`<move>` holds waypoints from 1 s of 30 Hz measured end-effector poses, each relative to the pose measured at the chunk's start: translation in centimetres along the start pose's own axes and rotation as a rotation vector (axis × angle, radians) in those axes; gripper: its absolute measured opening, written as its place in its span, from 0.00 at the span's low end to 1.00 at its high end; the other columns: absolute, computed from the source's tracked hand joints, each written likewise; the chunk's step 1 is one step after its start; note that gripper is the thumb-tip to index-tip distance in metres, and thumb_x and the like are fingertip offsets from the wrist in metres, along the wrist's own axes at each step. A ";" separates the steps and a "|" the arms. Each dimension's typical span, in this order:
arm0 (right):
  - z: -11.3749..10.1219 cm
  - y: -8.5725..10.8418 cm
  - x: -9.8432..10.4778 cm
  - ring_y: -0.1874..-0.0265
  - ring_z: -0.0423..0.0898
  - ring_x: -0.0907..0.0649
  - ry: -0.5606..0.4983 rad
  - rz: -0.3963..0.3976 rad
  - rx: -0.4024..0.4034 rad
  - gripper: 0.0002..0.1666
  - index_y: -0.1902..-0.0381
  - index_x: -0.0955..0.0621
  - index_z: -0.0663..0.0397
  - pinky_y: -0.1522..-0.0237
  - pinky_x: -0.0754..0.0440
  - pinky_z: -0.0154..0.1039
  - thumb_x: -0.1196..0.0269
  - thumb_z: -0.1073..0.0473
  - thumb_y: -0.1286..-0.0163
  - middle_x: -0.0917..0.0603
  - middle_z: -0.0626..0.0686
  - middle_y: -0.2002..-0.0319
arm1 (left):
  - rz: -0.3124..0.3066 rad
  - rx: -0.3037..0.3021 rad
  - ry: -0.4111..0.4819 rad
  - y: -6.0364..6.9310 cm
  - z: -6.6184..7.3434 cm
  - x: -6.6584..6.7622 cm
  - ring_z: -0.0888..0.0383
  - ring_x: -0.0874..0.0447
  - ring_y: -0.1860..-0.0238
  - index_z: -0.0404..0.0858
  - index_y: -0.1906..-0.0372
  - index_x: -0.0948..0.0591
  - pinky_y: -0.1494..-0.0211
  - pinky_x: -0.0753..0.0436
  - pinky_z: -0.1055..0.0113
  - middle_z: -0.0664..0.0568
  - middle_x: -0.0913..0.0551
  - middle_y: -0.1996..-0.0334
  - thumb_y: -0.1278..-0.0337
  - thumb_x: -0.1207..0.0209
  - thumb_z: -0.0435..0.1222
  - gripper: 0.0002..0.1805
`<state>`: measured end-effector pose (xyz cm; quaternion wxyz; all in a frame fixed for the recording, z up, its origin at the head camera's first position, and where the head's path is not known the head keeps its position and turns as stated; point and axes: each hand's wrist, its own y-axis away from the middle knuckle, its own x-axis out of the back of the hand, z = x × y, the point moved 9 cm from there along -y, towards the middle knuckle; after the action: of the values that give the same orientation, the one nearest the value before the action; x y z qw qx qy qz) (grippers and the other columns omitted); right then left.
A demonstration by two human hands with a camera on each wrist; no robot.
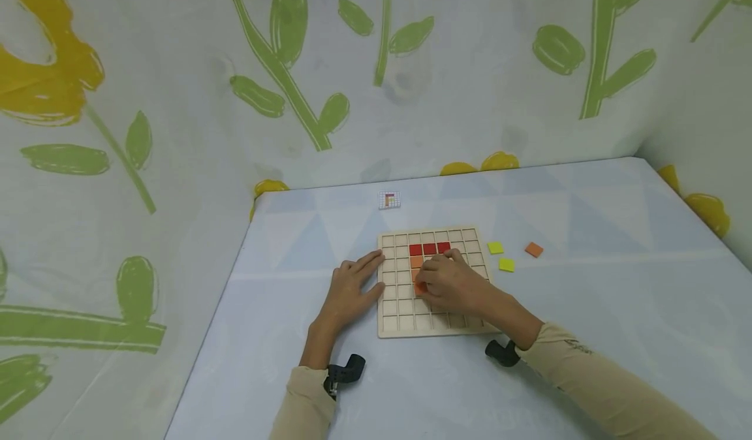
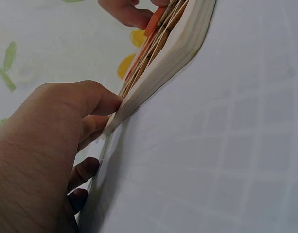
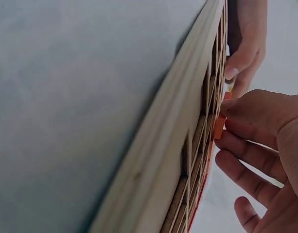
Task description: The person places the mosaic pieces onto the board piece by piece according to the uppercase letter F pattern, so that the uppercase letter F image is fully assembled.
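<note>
A wooden grid board [image 1: 390, 326] lies flat on the table. Three red square tiles [image 1: 429, 249] form a row in its upper cells, and orange tiles [image 1: 416, 262] run downward below the left one. My right hand [image 1: 455, 286] is over the middle of the board, pinching an orange tile [image 3: 219, 127] between thumb and fingertips; the tile stands tilted at the grid in the right wrist view. The hand hides several cells from the head camera. My left hand [image 1: 348, 291] rests its thumb and extended fingertips against the board's left edge.
Two yellow tiles [image 1: 506, 266] and a loose orange tile [image 1: 534, 249] lie right of the board. Behind it is a small pattern card [image 1: 389, 200] with a coloured grid. A flower-printed backdrop [image 1: 458, 100] rises beyond the table's far edge.
</note>
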<state>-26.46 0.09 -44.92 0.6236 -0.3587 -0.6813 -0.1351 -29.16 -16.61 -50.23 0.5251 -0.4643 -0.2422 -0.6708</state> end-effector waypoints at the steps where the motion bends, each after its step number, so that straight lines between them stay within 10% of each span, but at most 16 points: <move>1: 0.0 0.0 -0.1 0.57 0.46 0.18 0.004 -0.005 0.003 0.07 0.63 0.13 0.46 0.51 0.28 0.51 0.28 0.54 0.39 0.15 0.44 0.62 | -0.004 0.002 0.004 0.0 0.0 0.0 0.56 0.31 0.51 0.53 0.26 0.30 0.50 0.35 0.57 0.67 0.36 0.26 0.35 0.45 0.50 0.32; 17: 0.5 0.6 0.2 0.54 0.46 0.19 -0.050 -0.015 -0.046 0.04 0.66 0.13 0.46 0.50 0.30 0.52 0.27 0.56 0.39 0.15 0.44 0.60 | -0.011 -0.001 -0.010 0.1 0.1 -0.1 0.54 0.30 0.50 0.52 0.26 0.30 0.49 0.34 0.56 0.65 0.35 0.26 0.35 0.45 0.50 0.32; 30: 4.9 3.9 3.2 0.52 0.50 0.19 -0.087 0.070 -0.143 0.11 0.60 0.13 0.52 0.49 0.33 0.53 0.26 0.61 0.41 0.15 0.49 0.56 | -0.012 0.011 -0.013 0.2 -0.1 0.1 0.53 0.30 0.48 0.52 0.26 0.31 0.45 0.34 0.54 0.65 0.36 0.26 0.34 0.45 0.50 0.32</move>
<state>-27.47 6.91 -43.76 0.5704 -0.4316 -0.6835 -0.1457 -29.00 -16.76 -50.22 0.5218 -0.4644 -0.2522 -0.6697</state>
